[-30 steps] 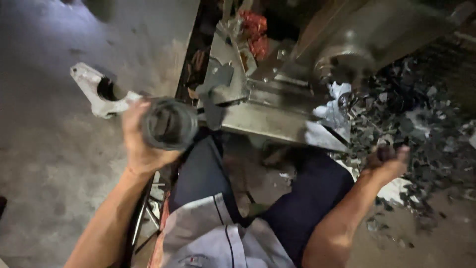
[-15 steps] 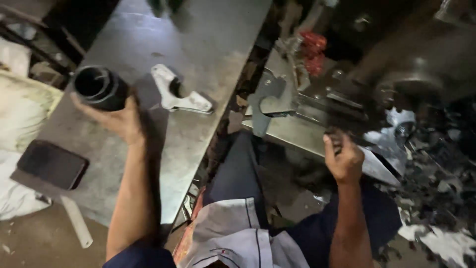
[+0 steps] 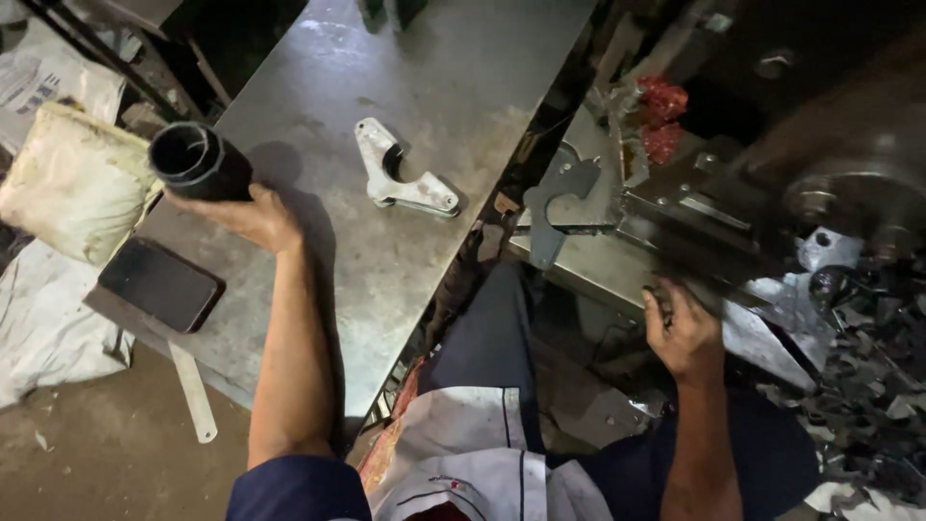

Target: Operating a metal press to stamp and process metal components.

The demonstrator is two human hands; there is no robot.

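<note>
Black and heavy-looking, one short pipe sleeve (image 3: 198, 162) sits clenched in my left hand (image 3: 246, 214), held just over the steel bench (image 3: 424, 87) near its 9 o'clock edge, open mouth tilted up toward the camera. My right hand (image 3: 683, 330) is at 4 o'clock, fingers curled on the dark front edge of the grey machine (image 3: 733, 217); whether that grip closes on a handle or merely rests there I cannot tell.

The step in hand, as I read it, is setting the sleeve down on the bench. That calls for lowering it onto bare steel at 9 o'clock, short of the phone, and loosening the fingers only once it stands flat.

By count: one sleeve, one pale cast bracket (image 3: 397, 181) lying at the bench's centre well apart from my hand, one dark phone (image 3: 160, 284) flat at the 8 o'clock corner, one pale stuffed sack (image 3: 69, 183) just off the bench at 9 o'clock, one red rag (image 3: 660, 116) on the machine at 1 o'clock. Metal scraps (image 3: 873, 386) litter the floor at 4 o'clock, too many to count.
</note>
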